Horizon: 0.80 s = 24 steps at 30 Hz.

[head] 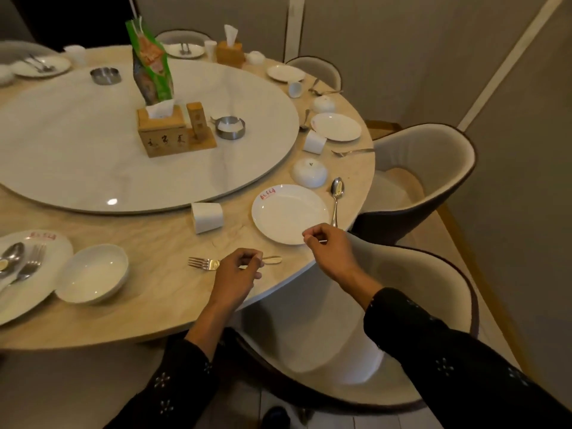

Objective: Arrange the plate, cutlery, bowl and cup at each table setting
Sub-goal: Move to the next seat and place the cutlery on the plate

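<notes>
A fork [210, 263] lay flat on the bench [161, 305], its handle passing under the left hand [236, 275], whose curled fingers pinched it. The right hand [329, 247], fingers curled with nothing visibly held, hovered at the near rim of a plate [289, 213]. A spoon [336, 193] lay just right of the plate, a cup [206, 216] on its side to the left, an upturned bowl [309, 172] beyond.

Left hand [236, 269] and right hand [328, 247], fingers curled

Dim, warm indoor light, probably from overhead, glints on the turntable [112, 201]; edges bow with wide-angle distortion, slightly soft.
</notes>
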Each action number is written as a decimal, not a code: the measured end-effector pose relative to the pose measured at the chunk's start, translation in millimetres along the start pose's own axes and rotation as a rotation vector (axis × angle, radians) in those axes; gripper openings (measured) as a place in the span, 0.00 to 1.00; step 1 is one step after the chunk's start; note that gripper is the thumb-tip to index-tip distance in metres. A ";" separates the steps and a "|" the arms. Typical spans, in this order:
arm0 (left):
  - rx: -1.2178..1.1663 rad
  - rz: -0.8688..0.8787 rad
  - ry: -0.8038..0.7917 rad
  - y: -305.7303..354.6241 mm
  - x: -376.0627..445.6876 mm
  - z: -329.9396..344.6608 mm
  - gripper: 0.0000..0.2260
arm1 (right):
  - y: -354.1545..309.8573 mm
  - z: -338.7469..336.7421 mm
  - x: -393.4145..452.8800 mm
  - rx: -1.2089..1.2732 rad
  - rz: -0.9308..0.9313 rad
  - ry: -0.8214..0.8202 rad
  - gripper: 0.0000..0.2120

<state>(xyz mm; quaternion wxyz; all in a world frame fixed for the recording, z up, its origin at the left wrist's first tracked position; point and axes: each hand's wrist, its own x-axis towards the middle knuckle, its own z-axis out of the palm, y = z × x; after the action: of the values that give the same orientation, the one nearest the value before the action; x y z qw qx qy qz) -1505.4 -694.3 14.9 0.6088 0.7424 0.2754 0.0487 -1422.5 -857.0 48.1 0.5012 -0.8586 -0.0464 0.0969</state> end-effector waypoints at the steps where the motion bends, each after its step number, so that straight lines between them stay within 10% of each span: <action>1: -0.010 -0.014 0.018 -0.2 2.4 1.6 0.09 | 0.0 1.7 9.8 0.002 -0.013 -0.024 0.06; 24: -0.014 -0.205 0.697 21.5 -6.0 56.1 0.07 | 30.3 -19.4 162.0 -0.162 -0.374 -0.647 0.08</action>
<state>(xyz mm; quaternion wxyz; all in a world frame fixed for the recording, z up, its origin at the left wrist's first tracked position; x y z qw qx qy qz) -1480.1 -748.6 22.3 0.4850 0.6457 0.5391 0.2393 -1260.6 -859.8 11.6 0.4004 -0.7971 -0.3657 0.2658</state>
